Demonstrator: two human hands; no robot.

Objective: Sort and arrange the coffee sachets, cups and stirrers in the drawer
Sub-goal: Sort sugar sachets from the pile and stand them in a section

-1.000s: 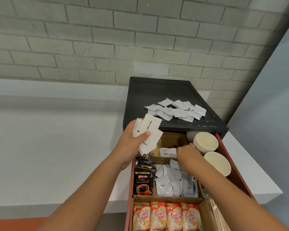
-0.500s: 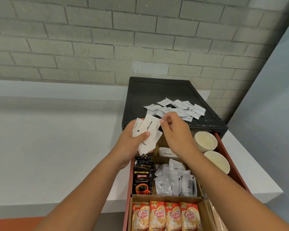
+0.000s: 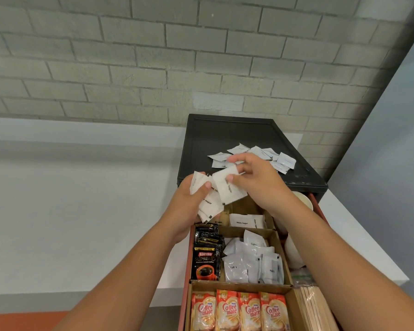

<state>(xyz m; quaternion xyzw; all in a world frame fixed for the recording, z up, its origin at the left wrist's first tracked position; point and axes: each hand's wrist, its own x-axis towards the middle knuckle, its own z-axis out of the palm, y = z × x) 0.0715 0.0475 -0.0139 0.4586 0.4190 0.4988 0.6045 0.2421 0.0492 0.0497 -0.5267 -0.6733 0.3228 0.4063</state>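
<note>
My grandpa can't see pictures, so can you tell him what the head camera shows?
Two hands hold white sugar sachets over an open drawer of coffee supplies: the left hand grips a bunch, the right hand pinches one more. Loose white sachets lie on the black cabinet top.

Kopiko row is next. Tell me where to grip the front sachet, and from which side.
Pinch the front Kopiko sachet by its top edge, from above. It stands nearly upright, hemmed by the drawer wall left and a cardboard divider right; only the top is free.
</note>
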